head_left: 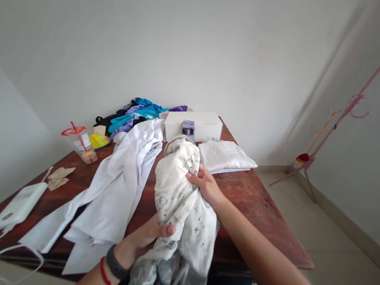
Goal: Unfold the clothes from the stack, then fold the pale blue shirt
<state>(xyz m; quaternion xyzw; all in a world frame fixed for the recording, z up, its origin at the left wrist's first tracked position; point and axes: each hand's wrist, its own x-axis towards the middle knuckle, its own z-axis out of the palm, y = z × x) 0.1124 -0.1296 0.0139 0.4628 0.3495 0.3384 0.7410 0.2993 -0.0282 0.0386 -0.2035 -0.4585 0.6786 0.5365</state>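
Note:
A bunched white garment (174, 179) with grey printed figures and letters hangs over the table's front edge, held up before me. My right hand (206, 186) grips its upper right side, thumb on top. Lower down, my left hand (150, 235) is closed on its left side, the fingers partly hidden under the cloth. The garment's lower part is grey and droops toward my lap. To the left lies a long white shirt (113, 188), spread out and creased. Folded white cloth (226, 154) rests behind my right hand.
Against the wall are a white box (207, 123) and a heap of coloured clothes (139, 114). A plastic cup with straw (82, 144), a crumpled tissue (60, 177) and a white corded device (21, 204) line the table's left side. A pink coat stand (348, 108) stands right.

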